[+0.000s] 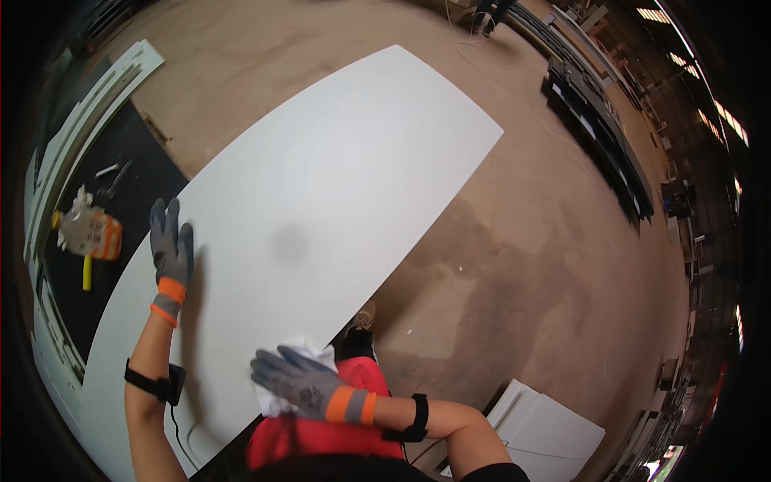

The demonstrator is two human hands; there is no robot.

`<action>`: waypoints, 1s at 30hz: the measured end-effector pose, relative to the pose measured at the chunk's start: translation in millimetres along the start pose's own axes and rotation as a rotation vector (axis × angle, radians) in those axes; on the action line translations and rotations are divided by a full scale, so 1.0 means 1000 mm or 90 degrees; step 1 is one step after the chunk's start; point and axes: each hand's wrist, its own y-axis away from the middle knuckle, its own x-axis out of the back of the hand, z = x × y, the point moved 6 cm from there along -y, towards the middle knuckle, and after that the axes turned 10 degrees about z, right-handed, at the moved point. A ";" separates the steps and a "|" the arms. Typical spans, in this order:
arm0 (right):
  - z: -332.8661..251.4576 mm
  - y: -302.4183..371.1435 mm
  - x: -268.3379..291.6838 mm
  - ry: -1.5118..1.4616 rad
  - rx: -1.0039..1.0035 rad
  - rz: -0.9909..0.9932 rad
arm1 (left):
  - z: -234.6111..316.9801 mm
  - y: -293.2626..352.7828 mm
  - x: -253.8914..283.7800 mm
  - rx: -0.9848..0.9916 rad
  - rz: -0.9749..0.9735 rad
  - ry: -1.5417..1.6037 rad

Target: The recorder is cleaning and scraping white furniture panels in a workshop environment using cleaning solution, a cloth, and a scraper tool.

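A long white panel (345, 153) stretches away from me toward the upper right. Along its left edge lies my left hand (170, 245), in a grey glove with an orange cuff, its fingers extended on the surface. My right hand (301, 381), gloved alike, presses a white cloth (277, 403) onto the panel near its close right edge. That hand's fingers are stretched out over the cloth, which shows on both sides of it. A faint round dark spot (289, 243) shows on the panel between and beyond my hands.
Left of the panel, a black surface (152, 157) bears a clear bottle with an orange label (92, 229), a yellow tool (87, 273) and small metal items. White strips (104, 92) lie beyond. Black panels (598, 132) are stacked at right; white boards (546, 430) lie lower right. A person's feet (484, 20) show at top.
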 end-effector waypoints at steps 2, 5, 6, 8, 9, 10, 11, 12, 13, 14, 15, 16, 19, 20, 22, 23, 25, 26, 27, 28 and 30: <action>0.042 -0.017 0.082 0.169 -0.054 0.050 | 0.026 -0.019 -0.041 -0.013 -0.060 0.009; 0.140 -0.027 0.233 0.427 -0.249 0.190 | 0.052 -0.021 -0.067 0.041 -0.139 -0.191; 0.174 -0.019 0.291 0.534 -0.263 0.325 | 0.064 -0.022 -0.070 0.054 -0.157 -0.248; 0.230 -0.011 0.405 0.596 -0.320 0.441 | 0.066 -0.021 -0.077 0.058 -0.163 -0.229; 0.263 -0.004 0.452 0.651 -0.394 0.430 | 0.067 -0.022 -0.080 0.064 -0.165 -0.205; 0.281 0.001 0.487 0.705 -0.381 0.477 | 0.067 -0.024 -0.080 0.063 -0.171 -0.213; 0.299 0.010 0.521 0.761 -0.362 0.500 | 0.073 -0.027 -0.081 0.062 -0.172 -0.206; 0.307 0.012 0.536 0.810 -0.344 0.520 | 0.074 -0.028 -0.081 0.060 -0.176 -0.205; 0.318 0.018 0.539 0.811 -0.351 0.516 | 0.075 -0.031 -0.083 0.056 -0.174 -0.193; 0.319 0.017 0.537 0.796 -0.339 0.543 | 0.073 -0.031 -0.082 0.040 -0.172 -0.204; 0.315 0.014 0.535 0.785 -0.327 0.572 | 0.073 -0.030 -0.080 0.040 -0.176 -0.211; 0.302 -0.002 0.506 0.698 -0.412 0.505 | 0.067 -0.030 -0.073 0.044 -0.175 -0.231; 0.239 -0.008 0.346 0.508 -0.213 0.246 | 0.058 -0.028 -0.068 0.047 -0.177 -0.241; 0.185 -0.008 0.303 0.199 -0.127 0.287 | 0.057 -0.027 -0.064 0.042 -0.173 -0.247; 0.121 0.004 0.206 -0.030 -0.068 0.096 | 0.071 -0.029 -0.073 0.029 -0.165 -0.209; 0.096 -0.001 0.166 0.030 -0.026 -0.025 | 0.071 -0.029 -0.074 0.032 -0.167 -0.209; 0.078 0.012 0.122 0.165 -0.014 0.101 | 0.076 -0.032 -0.073 0.027 -0.163 -0.198; 0.096 0.010 0.133 0.184 -0.019 0.103 | 0.077 -0.029 -0.078 0.034 -0.169 -0.206; 0.106 0.003 0.148 0.593 0.089 0.057 | 0.077 -0.029 -0.078 0.030 -0.166 -0.198; 0.124 -0.003 0.163 1.001 0.198 -0.005 | 0.077 -0.028 -0.080 0.027 -0.164 -0.190; 0.178 -0.030 0.259 0.309 -0.136 0.057 | 0.067 -0.026 -0.064 0.023 -0.157 -0.208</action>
